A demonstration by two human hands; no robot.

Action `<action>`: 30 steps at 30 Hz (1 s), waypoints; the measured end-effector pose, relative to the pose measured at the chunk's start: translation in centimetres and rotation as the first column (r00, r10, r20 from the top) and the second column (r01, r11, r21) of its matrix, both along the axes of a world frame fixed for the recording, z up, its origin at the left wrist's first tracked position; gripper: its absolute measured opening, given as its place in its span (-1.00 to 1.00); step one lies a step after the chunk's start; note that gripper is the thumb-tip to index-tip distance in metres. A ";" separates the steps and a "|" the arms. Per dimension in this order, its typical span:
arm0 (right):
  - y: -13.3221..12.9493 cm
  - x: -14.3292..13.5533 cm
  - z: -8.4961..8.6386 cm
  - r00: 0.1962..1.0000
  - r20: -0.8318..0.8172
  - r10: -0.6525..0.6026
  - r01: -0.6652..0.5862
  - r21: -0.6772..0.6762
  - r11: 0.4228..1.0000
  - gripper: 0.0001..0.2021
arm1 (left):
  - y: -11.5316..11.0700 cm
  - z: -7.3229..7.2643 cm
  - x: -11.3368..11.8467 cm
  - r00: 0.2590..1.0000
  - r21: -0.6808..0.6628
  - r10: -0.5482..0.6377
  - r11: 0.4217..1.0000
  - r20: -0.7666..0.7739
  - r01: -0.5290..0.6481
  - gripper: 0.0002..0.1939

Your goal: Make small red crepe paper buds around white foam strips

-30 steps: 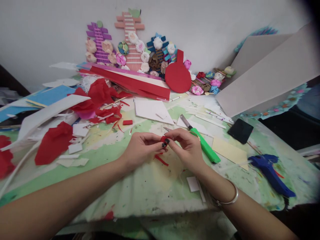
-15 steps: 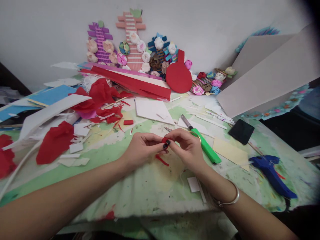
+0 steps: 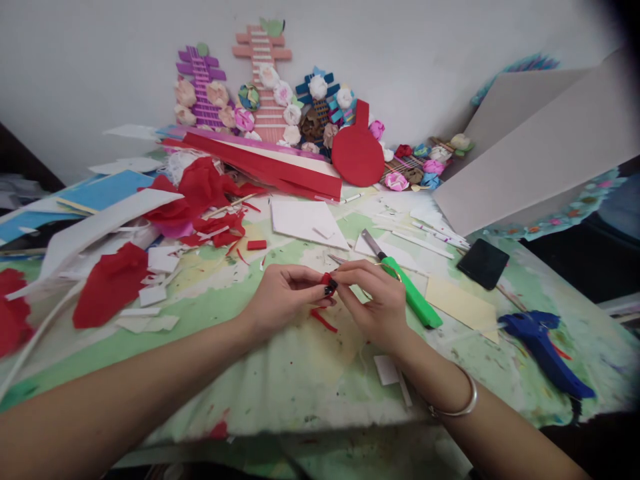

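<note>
Head view: the left hand (image 3: 281,297) and right hand (image 3: 377,300) meet above the middle of a paint-stained tablecloth (image 3: 270,393), with one small red piece (image 3: 327,277) between their fingertips. The left thumb and fingers pinch it from one side; the right thumb and forefinger, drawn together, pinch its other edge, the remaining fingers curled. Work on this piece appears unfinished, since both hands are occupied with it, though its exact form is too small to tell. One red block (image 3: 257,245) lies apart and neatly formed, apparently done; one red guitar shape (image 3: 357,157) leans at the back, its front bare of strips and flowers, so decoration seems left to do. Counted singly: one green cutter (image 3: 413,291) beside the right hand, one blue glue gun (image 3: 543,350), one black square (image 3: 483,263), one yellow card (image 3: 460,305), and one pair of scissors (image 3: 337,259), partly hidden by the right hand. Of decorated guitars, one purple (image 3: 201,83), one pink (image 3: 263,100) and one dark blue (image 3: 323,110) stand at the wall. Red scraps (image 3: 324,320) below the hands, and the paper flowers, overlap too much for a sure count.
</note>
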State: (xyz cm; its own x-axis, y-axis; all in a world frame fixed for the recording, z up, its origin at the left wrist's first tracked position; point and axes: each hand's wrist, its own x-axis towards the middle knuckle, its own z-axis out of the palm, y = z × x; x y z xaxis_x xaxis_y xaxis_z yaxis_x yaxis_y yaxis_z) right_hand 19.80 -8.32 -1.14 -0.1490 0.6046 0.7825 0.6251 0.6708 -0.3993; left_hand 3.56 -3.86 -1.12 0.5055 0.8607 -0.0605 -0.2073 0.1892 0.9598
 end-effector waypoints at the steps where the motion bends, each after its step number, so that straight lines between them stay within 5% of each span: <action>1: 0.0 0.0 0.0 0.999 0.029 -0.016 0.015 0.043 0.999 -0.85 | 0.0 0.0 0.0 1.000 -0.003 -0.001 1.000 0.002 0.001 -0.89; 5: -0.1 0.1 0.4 0.995 0.042 -0.085 0.079 0.127 0.989 -0.86 | 0.1 0.0 0.1 1.000 -0.034 0.014 0.999 0.022 -0.013 -0.85; 10: 0.0 0.8 0.7 0.967 -0.199 -0.160 0.136 -0.125 0.983 -0.88 | 0.3 0.0 0.1 0.999 -0.060 0.044 0.997 0.016 -0.043 -0.78; 16: 0.6 0.8 -0.2 0.941 -0.325 -0.093 -0.068 -0.452 0.890 -0.83 | 0.2 0.1 -0.1 0.997 0.057 -0.019 0.998 -0.080 0.024 -0.77; 19: 0.6 0.6 -0.2 0.936 -0.350 -0.047 -0.133 -0.474 0.871 -0.90 | 0.2 0.1 -0.2 0.993 0.098 -0.057 0.993 -0.107 0.067 -0.79; 25: 0.5 0.7 0.2 0.827 -0.558 0.066 -0.374 -0.458 0.806 -0.95 | 0.8 -0.2 -0.4 0.987 -0.061 -0.137 0.988 0.083 0.143 -0.73; 30: 0.4 0.7 0.4 0.799 -0.593 0.096 -0.432 -0.456 0.779 -0.80 | 1.8 -0.3 -0.7 0.993 -0.021 -0.122 0.992 -0.006 0.122 -0.72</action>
State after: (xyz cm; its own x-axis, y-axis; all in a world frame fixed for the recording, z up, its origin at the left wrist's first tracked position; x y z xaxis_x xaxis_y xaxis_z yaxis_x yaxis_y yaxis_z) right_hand 20.50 -7.88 -0.79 -0.0534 0.9416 0.3325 0.0434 0.3349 -0.9413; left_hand 2.89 -2.10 -1.43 0.6059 0.7913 -0.0818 -0.1748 0.2327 0.9567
